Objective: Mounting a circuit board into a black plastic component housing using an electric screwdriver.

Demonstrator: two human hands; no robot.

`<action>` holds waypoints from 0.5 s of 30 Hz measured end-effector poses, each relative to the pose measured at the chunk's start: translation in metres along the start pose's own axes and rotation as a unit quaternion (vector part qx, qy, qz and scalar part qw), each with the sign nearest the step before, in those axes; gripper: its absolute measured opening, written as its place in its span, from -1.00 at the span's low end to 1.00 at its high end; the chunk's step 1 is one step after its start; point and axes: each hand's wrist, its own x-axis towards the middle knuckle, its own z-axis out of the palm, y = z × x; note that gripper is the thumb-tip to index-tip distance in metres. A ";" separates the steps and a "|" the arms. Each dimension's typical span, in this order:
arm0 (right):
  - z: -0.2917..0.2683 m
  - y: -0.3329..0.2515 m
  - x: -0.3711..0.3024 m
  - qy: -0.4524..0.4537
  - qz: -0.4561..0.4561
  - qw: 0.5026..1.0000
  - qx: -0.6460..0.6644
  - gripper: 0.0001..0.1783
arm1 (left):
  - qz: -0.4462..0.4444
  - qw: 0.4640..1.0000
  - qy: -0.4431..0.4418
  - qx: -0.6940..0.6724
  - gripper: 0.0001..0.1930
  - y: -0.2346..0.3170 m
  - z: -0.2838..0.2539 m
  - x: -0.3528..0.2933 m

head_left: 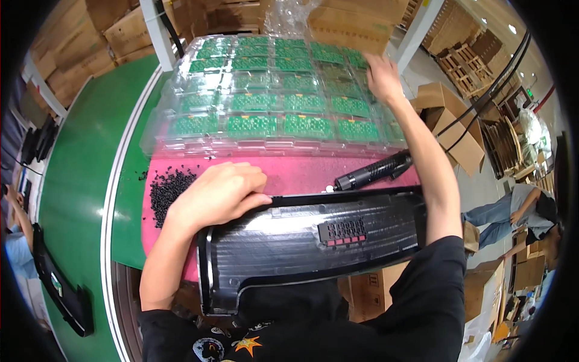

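Observation:
A long black plastic housing panel (277,244) lies across the near edge of the pink mat, its ribbed inner side up, with a small grid of openings. My left hand (224,192) is curled over its far left edge, the thumb along the rim. At the far right, my right hand (385,79) reaches over the clear plastic trays (241,146), its fingers apart beside a green circuit board (356,58) in the corner pocket. Rows of green circuit boards (307,125) fill the trays. The fingertips of my right hand are partly hidden.
Small black screws (166,196) lie piled on the pink mat (289,172), left of my left hand. A black electric screwdriver (373,171) rests beyond the panel. Cardboard boxes (449,120) stand to the right; a green surface (84,181) runs along the left. Other people work at both sides.

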 end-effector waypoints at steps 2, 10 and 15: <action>-0.026 -0.033 0.005 0.152 0.019 0.969 0.193 -0.48 | -0.021 1.000 -0.019 0.002 -0.72 -0.001 -0.002 -0.002; -0.176 -0.192 -0.072 0.089 -0.079 0.686 0.718 -0.61 | -0.035 0.926 0.184 -0.329 -0.41 0.036 -0.001 0.010; -0.230 -0.187 -0.094 0.025 0.068 0.731 0.679 -0.62 | -0.016 0.890 0.084 -0.448 -0.61 0.063 -0.011 0.016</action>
